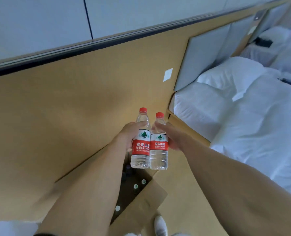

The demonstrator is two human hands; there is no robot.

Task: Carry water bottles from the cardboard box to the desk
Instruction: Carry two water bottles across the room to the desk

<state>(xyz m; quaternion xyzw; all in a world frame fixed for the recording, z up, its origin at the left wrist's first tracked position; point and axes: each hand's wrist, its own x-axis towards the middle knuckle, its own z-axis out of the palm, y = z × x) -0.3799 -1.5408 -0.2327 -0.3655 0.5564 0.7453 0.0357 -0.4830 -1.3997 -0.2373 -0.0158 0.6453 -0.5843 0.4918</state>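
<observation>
You're in a hotel-style bedroom: two beds (243, 116) with white duvets and pillows (226, 72), padded grey headboard panels (204, 62) on a wood-veneer wall (73, 108), a nightstand (259, 51) between the beds, a white wall switch plate (168, 74).

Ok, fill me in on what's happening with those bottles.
A person is holding two water bottles upright, side by side, one in each hand: the left hand grips the left bottle and the right hand grips the right bottle. Both are sealed with red caps. Below them an open cardboard box has more bottles inside. A bed is to the right. No desk is in view.
</observation>
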